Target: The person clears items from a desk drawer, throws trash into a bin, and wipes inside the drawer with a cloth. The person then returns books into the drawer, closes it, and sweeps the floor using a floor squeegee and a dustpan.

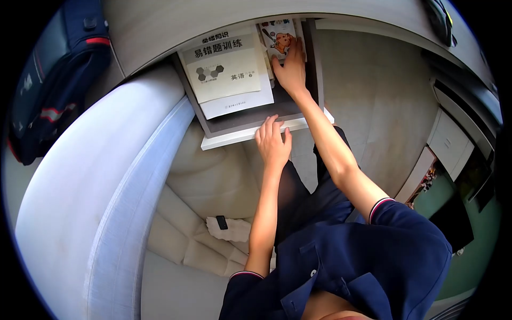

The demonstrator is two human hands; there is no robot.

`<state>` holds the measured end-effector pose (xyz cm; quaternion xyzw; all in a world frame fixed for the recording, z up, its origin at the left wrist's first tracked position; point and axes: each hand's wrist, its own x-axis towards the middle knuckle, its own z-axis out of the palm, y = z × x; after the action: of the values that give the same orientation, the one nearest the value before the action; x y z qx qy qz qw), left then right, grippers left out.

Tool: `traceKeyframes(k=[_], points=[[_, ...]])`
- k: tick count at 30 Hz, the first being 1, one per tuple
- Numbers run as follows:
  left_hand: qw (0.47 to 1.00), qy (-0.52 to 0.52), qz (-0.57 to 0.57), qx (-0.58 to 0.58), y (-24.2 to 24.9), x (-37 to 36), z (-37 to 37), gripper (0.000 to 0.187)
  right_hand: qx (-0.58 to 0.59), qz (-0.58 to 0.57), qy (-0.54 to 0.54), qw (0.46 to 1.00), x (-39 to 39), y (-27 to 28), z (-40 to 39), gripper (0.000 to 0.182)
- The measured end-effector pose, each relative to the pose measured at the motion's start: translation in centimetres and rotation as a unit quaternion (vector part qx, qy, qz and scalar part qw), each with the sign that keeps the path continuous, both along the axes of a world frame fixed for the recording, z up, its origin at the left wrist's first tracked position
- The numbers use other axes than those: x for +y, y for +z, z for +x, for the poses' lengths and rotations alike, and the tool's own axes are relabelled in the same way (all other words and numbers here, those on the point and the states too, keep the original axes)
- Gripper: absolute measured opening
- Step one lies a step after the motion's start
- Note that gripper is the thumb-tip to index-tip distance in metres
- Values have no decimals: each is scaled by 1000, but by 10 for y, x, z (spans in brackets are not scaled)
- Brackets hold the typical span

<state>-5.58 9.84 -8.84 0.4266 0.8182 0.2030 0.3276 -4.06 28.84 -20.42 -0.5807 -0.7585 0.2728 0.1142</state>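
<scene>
An open drawer (250, 118) holds papers and booklets. At its left lies a pale workbook (229, 66) with Chinese print, on top of a white booklet (250, 101). A notebook with a cartoon picture (278, 40) is at the drawer's back right. My right hand (291, 68) reaches into the drawer, its fingers apart and resting on the cartoon notebook. My left hand (273, 140) is at the drawer's white front edge (229, 140), fingers spread over the edge, with nothing held in it.
A dark blue backpack (53, 80) is at the far left, beside a pale rounded bed or sofa edge (101, 160). Below the drawer, a black phone (222, 222) lies on a white cloth (234, 230). A white cabinet (450, 141) stands at the right.
</scene>
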Motion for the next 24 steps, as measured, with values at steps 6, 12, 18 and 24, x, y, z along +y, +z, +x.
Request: traceKeyframes(k=[6,12,18,24], points=[[994,53,-52,-84,-3,12,-14,35,103,-30,-37,994,-15,44,22,59],[573,674,140,-445,-41,32,-83,70,189,-139,22,972,-31,43,-34,70],[502,634,193,-555,-62,56,-99,65,229,-112,-41,966,-59,7,-34,77],[683,546,169,-454,-4,-11,-58,62,202,-109,-30,973,-55,35,-16,68]])
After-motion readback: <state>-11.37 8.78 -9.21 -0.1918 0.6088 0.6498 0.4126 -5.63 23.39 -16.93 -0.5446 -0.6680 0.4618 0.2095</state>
